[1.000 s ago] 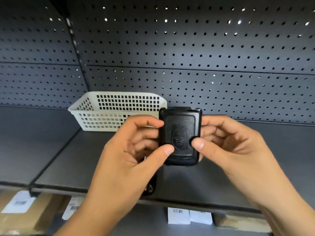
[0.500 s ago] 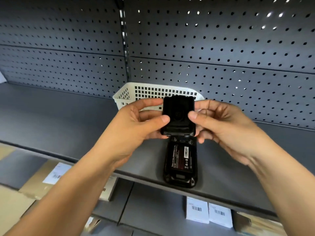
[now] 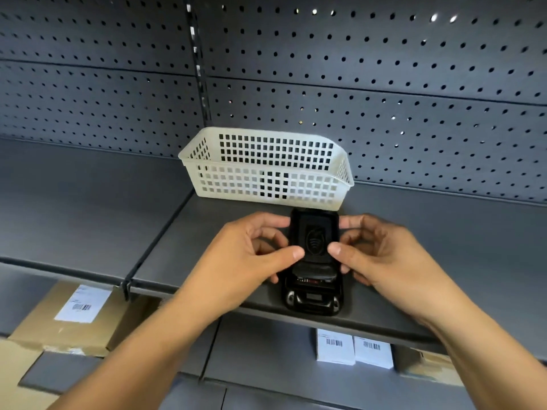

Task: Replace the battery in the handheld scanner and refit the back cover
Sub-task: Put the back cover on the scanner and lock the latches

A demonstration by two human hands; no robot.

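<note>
The black handheld scanner (image 3: pixel 313 297) lies face down near the front edge of the grey shelf (image 3: pixel 88 214). Its black back cover (image 3: pixel 314 236), textured with an embossed logo, sits over the scanner's upper part. My left hand (image 3: pixel 254 250) pinches the cover's left side and my right hand (image 3: pixel 376 253) pinches its right side, thumbs on top. Below the cover's lower edge a strip of the battery (image 3: pixel 310 278) still shows. I cannot tell whether the cover touches the scanner body.
A white perforated plastic basket (image 3: pixel 266 184) stands just behind the scanner, against the grey pegboard wall. On the lower shelf lie a cardboard box (image 3: pixel 71 318) with a label at the left and two small white barcode boxes (image 3: pixel 353 347) under the scanner.
Both hands have brought the back cover down from in front of me onto the scanner, so most of the exposed battery is now covered. The camera has tilted and shifted.
</note>
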